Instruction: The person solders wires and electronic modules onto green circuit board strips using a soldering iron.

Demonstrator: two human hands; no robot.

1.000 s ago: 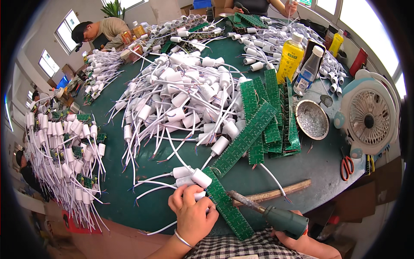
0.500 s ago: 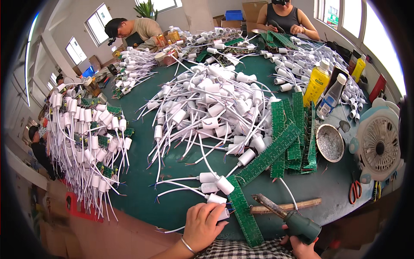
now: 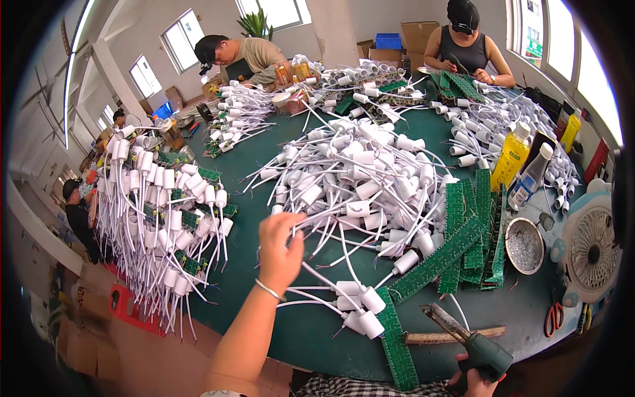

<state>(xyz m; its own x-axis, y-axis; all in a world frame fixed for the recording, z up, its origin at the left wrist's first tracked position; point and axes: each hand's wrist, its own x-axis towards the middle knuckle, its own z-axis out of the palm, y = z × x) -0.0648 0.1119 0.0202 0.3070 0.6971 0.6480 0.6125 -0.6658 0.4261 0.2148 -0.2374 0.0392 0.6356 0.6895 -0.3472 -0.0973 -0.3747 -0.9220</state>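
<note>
My left hand (image 3: pixel 279 248) is raised at the near left side of a big heap of white cylindrical sockets with cables (image 3: pixel 360 169). Its thumb and fingers are apart, and I see nothing held in them. Below and to its right, several white sockets (image 3: pixel 370 324) lie grouped against a green circuit board strip (image 3: pixel 397 351), one cable running up toward my wrist. My right hand (image 3: pixel 476 380), at the lower edge, is wrapped round the green handle of a soldering iron (image 3: pixel 488 354). The iron's metal barrel points up and left, over a wooden strip (image 3: pixel 423 336).
More green board strips (image 3: pixel 456 245) are stacked right of the heap. Beyond stand a metal dish (image 3: pixel 524 246), bottles (image 3: pixel 512 155), a fan (image 3: pixel 592 245) and red scissors (image 3: pixel 553 319). Another socket pile (image 3: pixel 159 198) is at left. Two people work across the green table (image 3: pixel 245 231).
My left hand has let go of a socket by the board strip and moved up and left to the heap. That socket now lies over the others. The right hand still holds the iron.
</note>
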